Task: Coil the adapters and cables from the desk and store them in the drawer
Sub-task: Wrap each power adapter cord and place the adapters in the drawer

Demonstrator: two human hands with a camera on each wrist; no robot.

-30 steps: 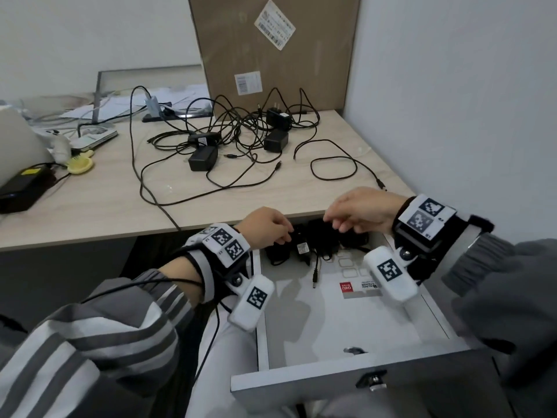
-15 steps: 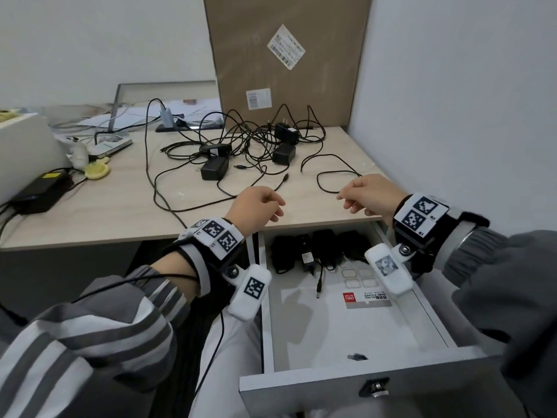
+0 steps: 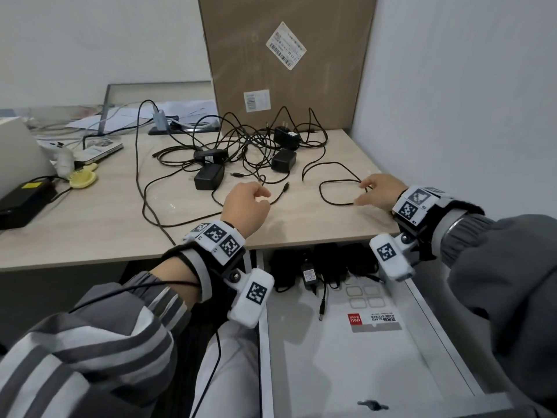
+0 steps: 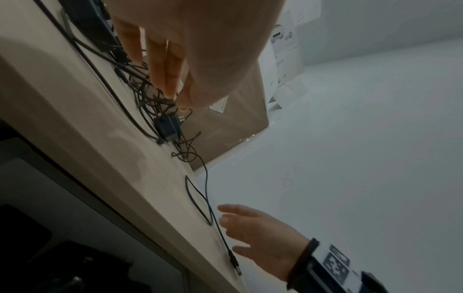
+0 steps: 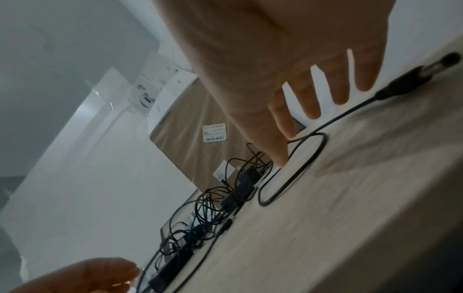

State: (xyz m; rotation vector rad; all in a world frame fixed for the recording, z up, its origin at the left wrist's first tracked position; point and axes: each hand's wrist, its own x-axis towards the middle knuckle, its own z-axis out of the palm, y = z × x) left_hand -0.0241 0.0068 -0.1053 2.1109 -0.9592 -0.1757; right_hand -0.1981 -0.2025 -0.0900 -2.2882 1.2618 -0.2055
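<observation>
I am reaching my right hand (image 3: pixel 380 190), fingers spread, to the looped cable (image 3: pixel 337 188) on the tabletop (image 3: pixel 99 224), my left hand (image 3: pixel 247 203) hanging loosely curled and empty nearby, ready to coil it for the open drawer (image 3: pixel 422 333).

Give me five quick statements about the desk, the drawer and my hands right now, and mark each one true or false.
1. The drawer is open. True.
2. The drawer already holds black adapters at its back. True.
3. The right hand is inside the drawer. False: it is over the desk, at the looped cable near the wall.
4. The left hand holds an adapter. False: it holds nothing, its fingers loosely curled above the desk near a cable plug.
5. The cardboard box lies flat on the desk. False: it stands upright at the back, behind the tangle of cables.
</observation>
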